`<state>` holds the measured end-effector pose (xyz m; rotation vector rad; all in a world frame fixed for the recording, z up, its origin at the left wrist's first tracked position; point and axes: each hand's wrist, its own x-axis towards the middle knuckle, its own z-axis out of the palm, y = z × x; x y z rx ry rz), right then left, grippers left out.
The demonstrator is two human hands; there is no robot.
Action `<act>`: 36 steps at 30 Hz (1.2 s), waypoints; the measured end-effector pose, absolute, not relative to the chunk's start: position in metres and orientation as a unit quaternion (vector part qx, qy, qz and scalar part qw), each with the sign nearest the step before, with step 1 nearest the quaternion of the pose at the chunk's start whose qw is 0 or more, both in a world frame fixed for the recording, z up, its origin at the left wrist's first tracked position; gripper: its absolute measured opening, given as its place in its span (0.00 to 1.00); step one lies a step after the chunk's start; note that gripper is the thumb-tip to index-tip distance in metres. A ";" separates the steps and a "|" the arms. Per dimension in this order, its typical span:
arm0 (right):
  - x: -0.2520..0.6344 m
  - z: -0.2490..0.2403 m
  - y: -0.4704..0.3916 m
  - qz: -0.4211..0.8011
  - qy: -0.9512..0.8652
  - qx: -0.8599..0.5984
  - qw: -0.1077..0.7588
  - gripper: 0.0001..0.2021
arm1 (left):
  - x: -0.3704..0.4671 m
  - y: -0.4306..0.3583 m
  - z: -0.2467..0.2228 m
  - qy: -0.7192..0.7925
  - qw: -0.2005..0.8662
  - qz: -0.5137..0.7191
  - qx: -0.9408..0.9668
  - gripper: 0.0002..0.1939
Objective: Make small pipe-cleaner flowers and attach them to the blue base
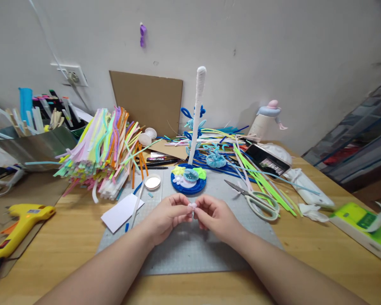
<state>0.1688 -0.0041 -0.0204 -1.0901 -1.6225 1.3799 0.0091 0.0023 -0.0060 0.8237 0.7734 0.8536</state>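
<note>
Working in the head view, the only one here, you seem to be at the step of shaping or joining a small white piece [193, 206], which sits between your fingertips over the grey mat [178, 259], just in front of the blue round base [199, 187]. The piece is too small, and too covered by your fingers, to tell its exact form. As a judgement, the next move calls for fine fingertip pressure from both sides, steady enough not to crush soft fuzzy material.

Your left hand [167, 217] is pinching the piece between thumb and index finger, the other fingers loosely curled. Your right hand [220, 218] meets it from the other side in a similar pinch, its fingers bent inward; the two sets of fingertips are nearly touching. Neither palm holds anything that you can make out.

On the base ahead stands a tall white post [198, 106], with a white flower [178, 180] near its foot. The scissors [255, 201] lie to your right, apart from both hands.
</note>
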 end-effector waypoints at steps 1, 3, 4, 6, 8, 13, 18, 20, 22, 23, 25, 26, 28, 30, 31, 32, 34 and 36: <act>0.169 -0.021 -0.004 0.527 -0.641 -0.428 0.358 0.06 | 0.010 0.003 -0.006 0.364 0.746 0.388 0.400 0.11; 0.171 -0.021 -0.003 0.484 -0.679 -0.432 0.343 0.07 | 0.010 0.003 -0.006 0.390 0.705 0.379 0.455 0.12; 0.172 -0.021 -0.003 0.457 -0.700 -0.433 0.338 0.07 | 0.010 0.004 -0.006 0.401 0.684 0.374 0.480 0.12; 0.173 -0.020 -0.003 0.411 -0.730 -0.434 0.331 0.07 | 0.009 0.004 -0.007 0.403 0.662 0.363 0.518 0.13; 0.173 -0.018 -0.004 0.388 -0.745 -0.435 0.325 0.06 | 0.010 0.004 -0.008 0.386 0.668 0.358 0.526 0.13; 0.168 -0.015 -0.012 0.397 -0.712 -0.453 0.361 0.05 | 0.014 0.000 -0.010 0.329 0.744 0.377 0.443 0.13; 0.160 -0.012 -0.013 0.533 -0.562 -0.490 0.400 0.07 | 0.018 -0.002 -0.009 0.319 0.734 0.413 0.435 0.12; 0.158 -0.013 -0.011 0.579 -0.512 -0.495 0.398 0.08 | 0.019 -0.002 -0.009 0.338 0.697 0.422 0.470 0.11; 0.157 -0.014 -0.009 0.613 -0.479 -0.495 0.388 0.08 | 0.019 -0.001 -0.010 0.359 0.667 0.422 0.498 0.12; 0.157 -0.015 -0.009 0.626 -0.471 -0.491 0.382 0.08 | 0.019 -0.001 -0.010 0.367 0.662 0.422 0.499 0.12; 0.158 -0.016 -0.008 0.636 -0.477 -0.475 0.378 0.09 | 0.018 0.000 -0.010 0.375 0.678 0.420 0.473 0.13; 0.159 -0.016 -0.007 0.629 -0.493 -0.462 0.384 0.09 | 0.018 0.000 -0.009 0.374 0.695 0.419 0.449 0.13; 0.162 -0.017 -0.007 0.588 -0.550 -0.433 0.406 0.09 | 0.017 0.000 -0.007 0.364 0.730 0.417 0.402 0.13; 0.166 -0.017 -0.007 0.524 -0.619 -0.410 0.418 0.08 | 0.014 0.000 -0.005 0.352 0.755 0.413 0.368 0.13; 0.168 -0.016 -0.008 0.490 -0.651 -0.403 0.417 0.07 | 0.013 -0.001 -0.004 0.350 0.762 0.411 0.357 0.12; 0.170 -0.016 -0.007 0.459 -0.678 -0.400 0.412 0.06 | 0.012 0.000 -0.004 0.348 0.768 0.410 0.348 0.12; 0.174 -0.016 -0.007 0.411 -0.715 -0.399 0.401 0.06 | 0.010 0.000 -0.004 0.347 0.778 0.403 0.335 0.11; 0.176 -0.017 -0.006 0.381 -0.735 -0.399 0.394 0.06 | 0.010 0.000 -0.005 0.349 0.785 0.394 0.327 0.11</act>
